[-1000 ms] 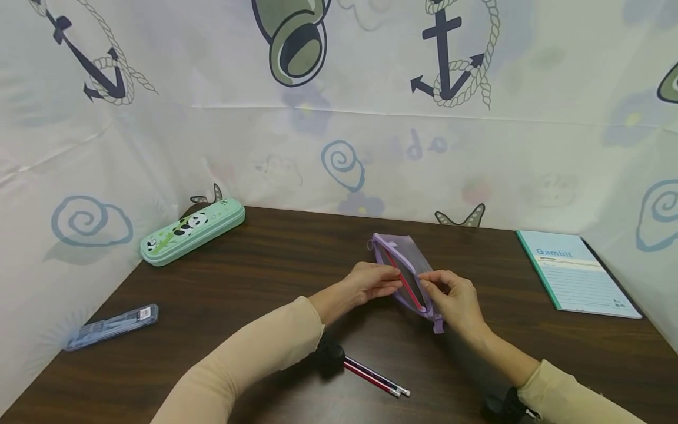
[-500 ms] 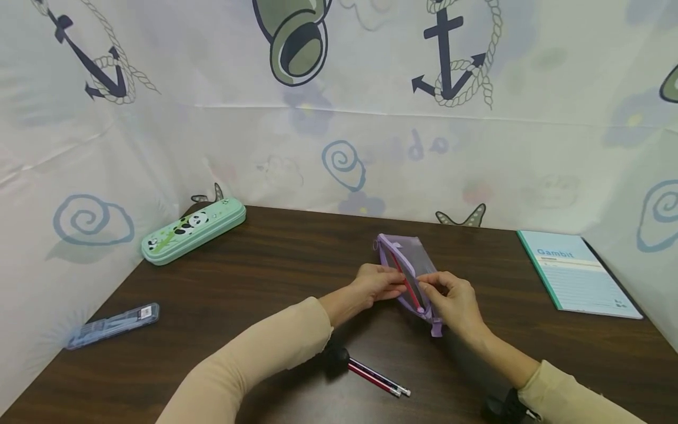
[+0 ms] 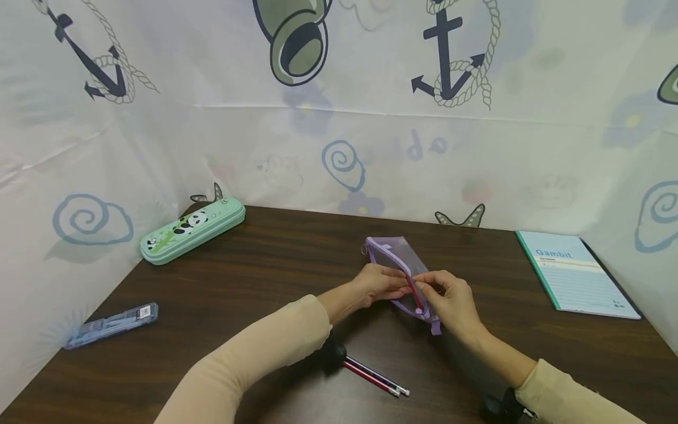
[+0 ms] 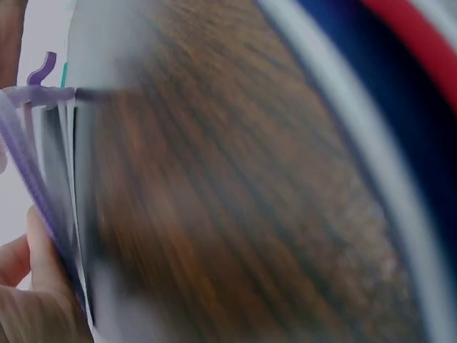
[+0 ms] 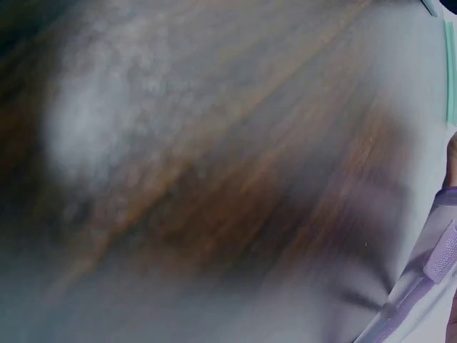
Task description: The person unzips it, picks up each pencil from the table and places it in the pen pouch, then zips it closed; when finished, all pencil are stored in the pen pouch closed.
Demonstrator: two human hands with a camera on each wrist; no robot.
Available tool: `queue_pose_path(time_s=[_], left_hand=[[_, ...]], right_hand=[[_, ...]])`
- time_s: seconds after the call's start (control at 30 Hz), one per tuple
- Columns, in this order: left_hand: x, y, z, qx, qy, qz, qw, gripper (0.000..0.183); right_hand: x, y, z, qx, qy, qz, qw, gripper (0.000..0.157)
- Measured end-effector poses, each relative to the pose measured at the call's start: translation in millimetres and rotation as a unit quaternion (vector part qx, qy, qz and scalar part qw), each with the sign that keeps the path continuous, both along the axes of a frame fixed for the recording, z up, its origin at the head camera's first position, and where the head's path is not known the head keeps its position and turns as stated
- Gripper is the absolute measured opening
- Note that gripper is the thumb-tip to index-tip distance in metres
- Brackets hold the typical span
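A see-through purple zip pencil case (image 3: 405, 250) lies at a slant on the table, its mouth partly spread. Inside the mouth, a red pencil (image 3: 414, 292) shows as a thin line. My left hand (image 3: 378, 284) grips the left edge of the case, its fingertips right at the pencil. From the other side, my right hand (image 3: 447, 300) pinches the opposite edge between thumb and index finger. In the left wrist view the purple zip edge (image 4: 36, 179) runs beside fingers. The right wrist view catches the mesh case (image 5: 428, 271) only at its right border.
Two eraser-tipped pencils (image 3: 376, 377), one red and one dark, lie in front, partly behind the black wrist camera (image 3: 333, 356). A green panda pencil case (image 3: 193, 229) is at back left. A clear blue plastic box (image 3: 113, 325) sits at left, a Gambit notebook (image 3: 577, 274) at right.
Both hands stay on the purple case, which has shifted slightly left at its far end. Its mouth looks narrower, and less of the red pencil shows.
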State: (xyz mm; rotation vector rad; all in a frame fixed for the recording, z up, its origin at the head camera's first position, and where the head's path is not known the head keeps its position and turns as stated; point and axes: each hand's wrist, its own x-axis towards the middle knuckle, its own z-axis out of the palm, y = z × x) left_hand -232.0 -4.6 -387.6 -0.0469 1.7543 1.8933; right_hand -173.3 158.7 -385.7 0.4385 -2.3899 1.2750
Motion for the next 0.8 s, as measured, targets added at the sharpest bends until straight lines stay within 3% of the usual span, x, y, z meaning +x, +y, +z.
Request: queue_pose_path(time_s=[0.1, 0.17, 0.2, 0.27, 0.33, 0.4, 0.47, 0.53, 0.8], left_hand=[[1.0, -9, 3.7, 0.005, 0.006, -0.047, 0.9989, 0.03], [3.3, -19, 8.1, -0.016, 0.015, -0.114, 0.9932, 0.029], [5.0, -25, 10.9, -0.035, 0.022, -0.161, 0.986, 0.029], [9.8, -38, 15.4, -0.081, 0.043, -0.266, 0.9595, 0.026], [16.4, -51, 19.5, -0.122, 0.066, -0.361, 0.9222, 0.023], [23.0, -62, 21.5, -0.147, 0.089, -0.426, 0.8883, 0.02], [28.4, -69, 21.5, -0.156, 0.104, -0.456, 0.8697, 0.019], [32.4, -73, 19.9, -0.16, 0.12, -0.472, 0.8588, 0.019], [40.9, -82, 13.5, -0.177, 0.153, -0.474, 0.8486, 0.02]], right_hand=[[-1.9, 4, 0.9, -0.01, -0.003, -0.004, 1.0, 0.007], [-3.0, 7, 2.1, -0.018, -0.005, -0.008, 1.0, 0.006], [-3.3, 8, 2.8, -0.02, -0.005, -0.009, 1.0, 0.006], [-3.9, 11, 4.0, -0.024, -0.007, -0.011, 1.0, 0.006], [-4.0, 13, 4.9, -0.025, -0.008, -0.012, 1.0, 0.007], [-3.8, 15, 5.1, -0.022, -0.008, -0.015, 1.0, 0.007], [-3.6, 16, 4.9, -0.021, -0.007, -0.018, 1.0, 0.007], [-3.2, 18, 4.3, -0.02, -0.007, -0.021, 1.0, 0.007], [-2.4, 20, 2.7, -0.021, -0.01, -0.019, 1.0, 0.007]])
